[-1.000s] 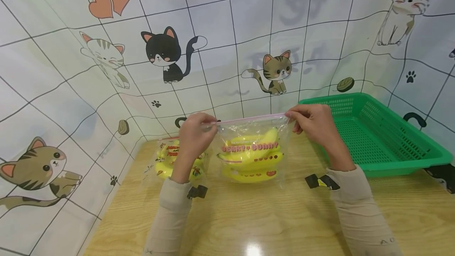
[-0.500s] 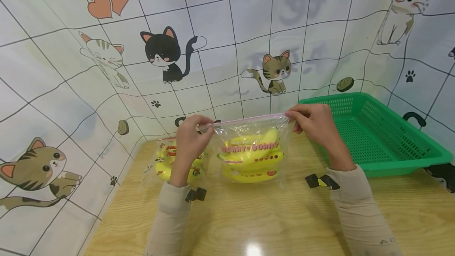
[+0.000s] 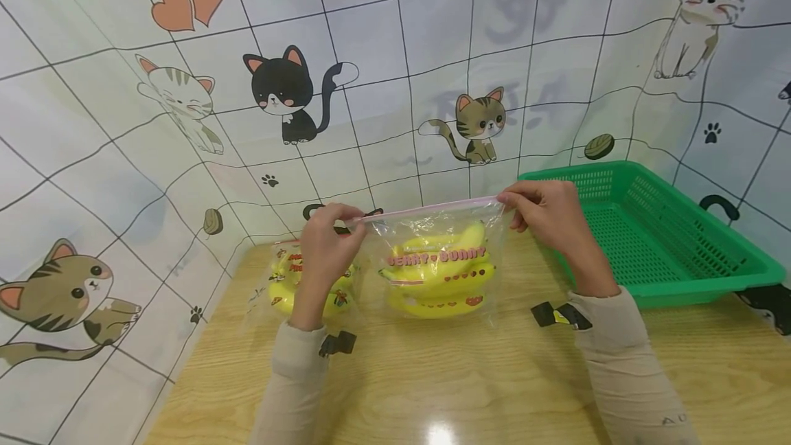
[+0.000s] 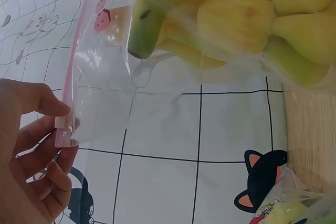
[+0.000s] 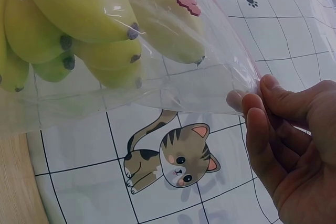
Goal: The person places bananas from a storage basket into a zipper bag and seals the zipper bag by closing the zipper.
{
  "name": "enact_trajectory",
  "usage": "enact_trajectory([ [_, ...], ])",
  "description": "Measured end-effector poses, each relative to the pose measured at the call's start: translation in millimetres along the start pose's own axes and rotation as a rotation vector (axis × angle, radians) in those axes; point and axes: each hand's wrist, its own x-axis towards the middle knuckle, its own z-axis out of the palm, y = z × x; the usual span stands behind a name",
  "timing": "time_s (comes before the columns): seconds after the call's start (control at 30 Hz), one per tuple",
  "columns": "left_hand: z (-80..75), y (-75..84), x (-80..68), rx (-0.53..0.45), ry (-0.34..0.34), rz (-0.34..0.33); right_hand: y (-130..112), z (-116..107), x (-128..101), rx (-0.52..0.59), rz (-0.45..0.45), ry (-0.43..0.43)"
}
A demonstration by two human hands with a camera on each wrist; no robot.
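Note:
A clear zip bag (image 3: 432, 209) with a pink top strip and "Berry Bunny" print stands upright on the table, with yellow bananas (image 3: 441, 290) inside. My left hand (image 3: 327, 246) pinches the strip at its left end. In the left wrist view the thumb lies right at a small pale slider (image 4: 60, 122) near the strip's tip. At the opposite top corner, my right hand (image 3: 546, 215) pinches the bag between thumb and fingers. The strip is stretched taut between both hands. In the right wrist view the dark banana tips (image 5: 68, 61) show through the plastic.
Behind my left wrist lies another printed bag (image 3: 284, 301) of yellow fruit, partly hidden by the hand. A green perforated basket (image 3: 698, 290) stands at the right. A cat-patterned sheet (image 3: 383, 122) hangs behind the wooden table (image 3: 395, 383).
My left hand has slid leftward and slightly down along the strip to its left end. The right hand and the bananas have stayed nearly in place.

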Motion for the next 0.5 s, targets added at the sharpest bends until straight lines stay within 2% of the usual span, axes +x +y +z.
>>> enact_trajectory([
  [0.33,-1.8,-2.3,-3.8,-0.009,0.028,0.002,-1.3,-1.2,-0.7,0.033,0.019,-0.011],
  [0.5,-0.8,-2.6,-4.9,0.026,0.050,0.006,-0.9,-1.2,0.1,0.037,0.021,-0.015],
])
